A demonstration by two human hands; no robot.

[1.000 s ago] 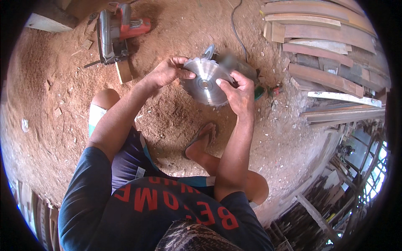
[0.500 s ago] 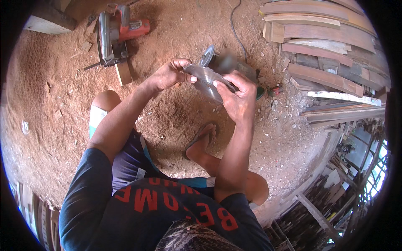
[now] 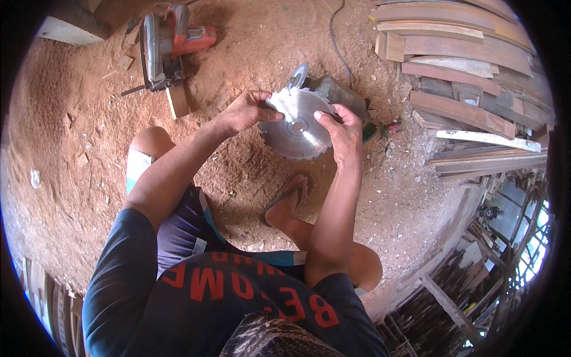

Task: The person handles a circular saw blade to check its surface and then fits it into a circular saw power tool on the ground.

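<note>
Between my two hands is a round, silvery circular saw blade [image 3: 295, 134] with a toothed rim and a small centre hole. Its broad face is turned up toward me. My left hand [image 3: 248, 112] pinches the blade's left edge, thumb on top and fingers underneath. At the upper right edge, my right hand [image 3: 342, 130] grips it the same way. Just beyond the blade, partly hidden by it, a bench grinder [image 3: 338, 95] with a thin grey wheel [image 3: 298, 75] rests on the ground.
A red and grey circular saw [image 3: 172, 47] stands at the far left, propped on a wood block [image 3: 177, 102]. Stacked boards [image 3: 464, 107] line the right side. A dark cord [image 3: 336, 41] runs away from the grinder across sawdust-covered ground [image 3: 77, 137]. My sandalled foot [image 3: 286, 199] is below the blade.
The saw blade has tilted from nearly edge-on to showing its full face. Both hands have turned with it and keep their hold; the rest stays put.
</note>
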